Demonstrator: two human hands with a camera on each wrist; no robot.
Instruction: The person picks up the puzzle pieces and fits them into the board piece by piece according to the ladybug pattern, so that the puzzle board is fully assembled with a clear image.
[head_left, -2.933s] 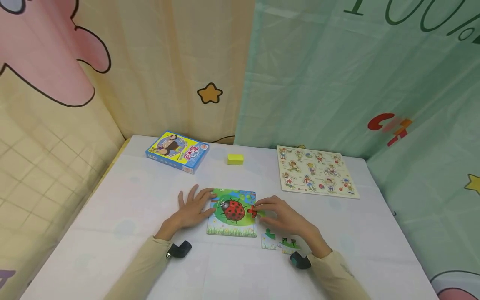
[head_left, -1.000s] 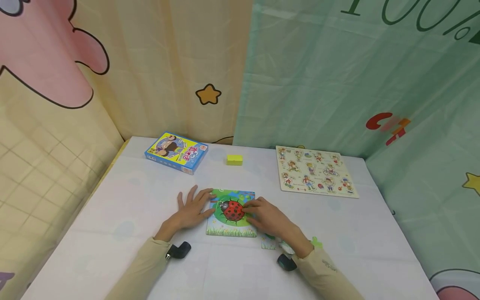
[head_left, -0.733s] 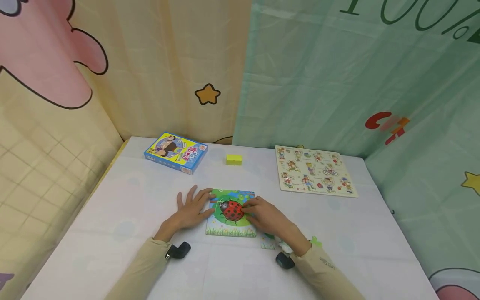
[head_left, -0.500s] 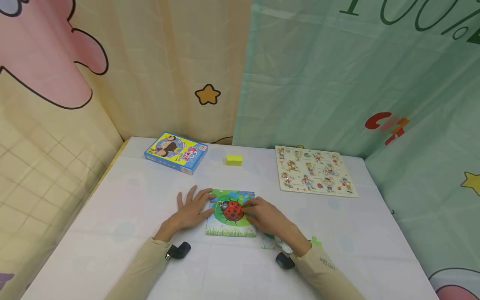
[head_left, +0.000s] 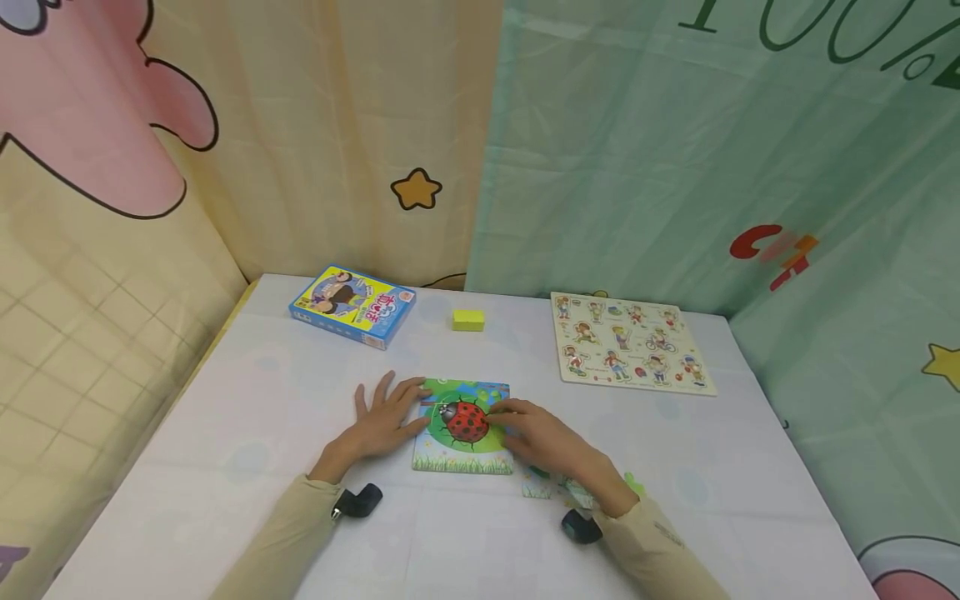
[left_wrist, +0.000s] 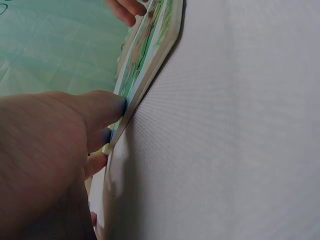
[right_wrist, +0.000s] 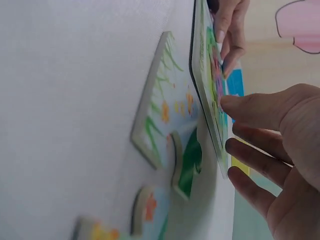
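A square ladybug jigsaw puzzle (head_left: 459,457) lies flat on the white table. My left hand (head_left: 381,423) rests spread along its left edge, thumb and fingertips on the border; the left wrist view shows the thumb (left_wrist: 107,106) against the puzzle's side. Over the right part is my right hand (head_left: 549,440), fingertips at the ladybug's right end and hiding that side. In the right wrist view its thumb (right_wrist: 250,110) touches the picture while the other fingers extend apart, gripping nothing visible. Just below that hand, a loose grass-and-flower puzzle piece (right_wrist: 167,107) lies near the puzzle's edge.
Another loose piece (head_left: 579,493) and a green one (head_left: 633,483) lie partly hidden by the right forearm. At the back are a blue and yellow box (head_left: 354,304), a yellow block (head_left: 468,320) and a cream board with children figures (head_left: 633,343). Curtains hang behind the table.
Earlier my right hand held a red puzzle piece at the puzzle's right edge, then moved left onto the ladybug. Now it has eased slightly right, its fingers straighter. My left hand stays put.
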